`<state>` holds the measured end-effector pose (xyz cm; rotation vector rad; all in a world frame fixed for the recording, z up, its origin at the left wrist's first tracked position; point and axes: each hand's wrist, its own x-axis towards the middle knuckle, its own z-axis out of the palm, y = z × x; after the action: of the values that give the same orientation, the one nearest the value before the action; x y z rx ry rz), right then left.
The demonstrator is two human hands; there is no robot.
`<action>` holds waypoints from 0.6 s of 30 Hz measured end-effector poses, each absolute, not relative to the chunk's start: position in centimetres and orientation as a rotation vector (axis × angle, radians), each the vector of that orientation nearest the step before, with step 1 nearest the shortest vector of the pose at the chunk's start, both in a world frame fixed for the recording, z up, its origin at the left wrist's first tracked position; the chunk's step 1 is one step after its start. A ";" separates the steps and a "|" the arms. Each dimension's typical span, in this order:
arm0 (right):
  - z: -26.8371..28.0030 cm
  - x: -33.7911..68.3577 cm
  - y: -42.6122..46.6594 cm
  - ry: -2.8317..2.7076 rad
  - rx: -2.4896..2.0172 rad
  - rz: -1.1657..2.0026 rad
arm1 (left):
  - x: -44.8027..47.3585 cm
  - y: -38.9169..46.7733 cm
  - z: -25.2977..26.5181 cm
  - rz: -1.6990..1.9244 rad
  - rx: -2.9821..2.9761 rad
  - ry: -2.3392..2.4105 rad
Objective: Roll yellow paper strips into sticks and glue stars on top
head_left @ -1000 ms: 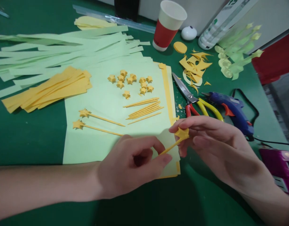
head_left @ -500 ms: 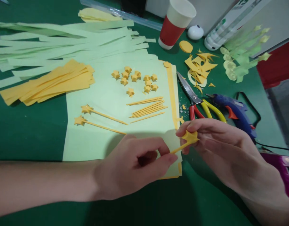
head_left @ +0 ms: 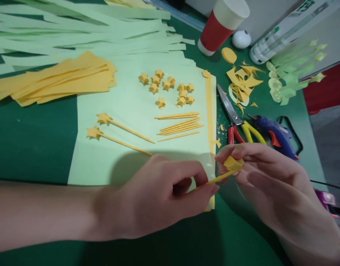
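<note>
My left hand (head_left: pixel 170 192) pinches a thin yellow stick (head_left: pixel 221 177) between thumb and forefinger. At the stick's right end sits a yellow paper star (head_left: pixel 232 164), held in the fingertips of my right hand (head_left: pixel 272 184). Two finished-looking star sticks (head_left: pixel 125 143) lie on the pale green paper (head_left: pixel 103 170), left of and beyond my left hand. Several loose yellow paper stars (head_left: pixel 159 102) are grouped farther back on that paper. Several bare yellow sticks (head_left: pixel 181 126) lie in a row in front of them.
Right of the paper lie scissors (head_left: pixel 229 107), yellow-handled pliers (head_left: pixel 253 131), a blue glue gun (head_left: pixel 281 135) and yellow scraps (head_left: pixel 244 83). A red-and-white paper cup (head_left: pixel 220 29) stands behind. Orange strips (head_left: pixel 64 81) and green strips (head_left: pixel 89 29) spread over the left.
The star in my right fingers has turned, showing a different side, and the stick lies at a flatter angle. The view has shifted slightly. Both hands keep hold.
</note>
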<state>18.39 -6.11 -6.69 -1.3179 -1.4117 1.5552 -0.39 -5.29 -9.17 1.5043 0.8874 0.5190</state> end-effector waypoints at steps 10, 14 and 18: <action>-6.7 18.3 -6.1 -1.353 -1.305 1.591 | -0.4 -5.5 -9.3 0.540 1.534 0.893; -6.7 18.1 -6.1 -1.320 -1.305 1.608 | -0.3 -5.5 -9.4 0.555 1.542 0.903; -6.6 18.2 -6.1 -1.291 -1.311 1.628 | -0.3 -5.5 -9.5 0.578 1.548 0.889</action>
<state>18.18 -6.10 -6.57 -1.3106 -1.2914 1.6283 -0.34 -5.55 -9.55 1.5475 0.8893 0.5783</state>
